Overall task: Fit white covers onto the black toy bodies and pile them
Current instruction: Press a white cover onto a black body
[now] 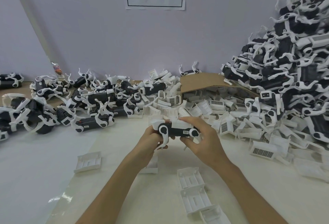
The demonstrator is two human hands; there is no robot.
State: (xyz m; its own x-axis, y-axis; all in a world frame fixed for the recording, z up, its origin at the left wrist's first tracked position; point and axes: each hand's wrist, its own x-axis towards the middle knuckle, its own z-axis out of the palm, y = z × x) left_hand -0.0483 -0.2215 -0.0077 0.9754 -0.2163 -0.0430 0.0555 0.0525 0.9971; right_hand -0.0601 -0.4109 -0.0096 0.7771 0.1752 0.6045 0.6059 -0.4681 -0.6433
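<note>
We are holding a black toy over the desk, centre frame. A white cover is sitting on top; seating it probably means pressing evenly along its length. Our left grip and right grip are curling tight around the toy's ends.

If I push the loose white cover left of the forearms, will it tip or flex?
The white cover lies flat, ribbed side up, so it should slide, not roll or tip. It looks like thin moulded plastic: probably light and fairly stiff. The glossy table may let it skid.
</note>
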